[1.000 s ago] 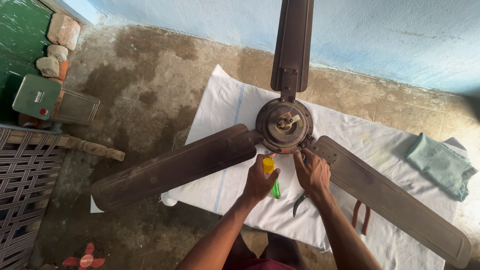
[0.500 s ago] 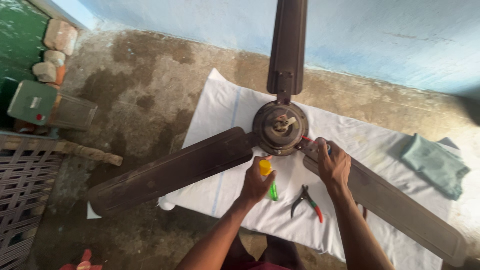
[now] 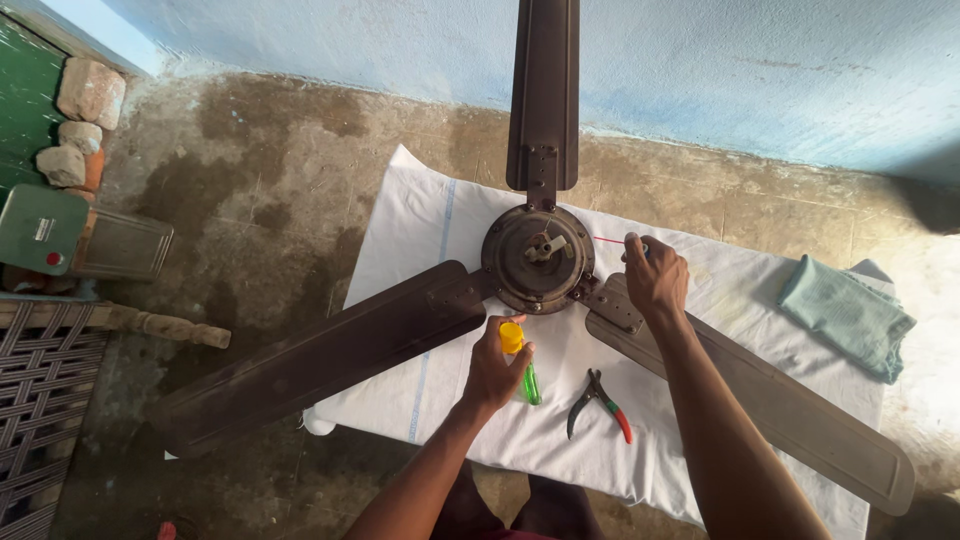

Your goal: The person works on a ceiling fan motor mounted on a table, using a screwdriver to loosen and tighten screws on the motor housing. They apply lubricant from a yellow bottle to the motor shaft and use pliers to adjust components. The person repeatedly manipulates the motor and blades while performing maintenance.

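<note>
two hands [image 3: 492, 372] [image 3: 655, 278] at brown fan hub [image 3: 538, 259]

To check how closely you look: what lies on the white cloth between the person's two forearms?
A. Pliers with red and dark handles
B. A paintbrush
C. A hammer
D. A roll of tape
A: the pliers lie on the white cloth, between the left hand holding a screwdriver and the right hand.

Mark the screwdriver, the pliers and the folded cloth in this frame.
screwdriver [image 3: 531, 384]: head view, green shaft below the left hand.
pliers [image 3: 597, 384]: head view, the pivot joint.
folded cloth [image 3: 845, 315]: head view, middle of its top face.
</note>
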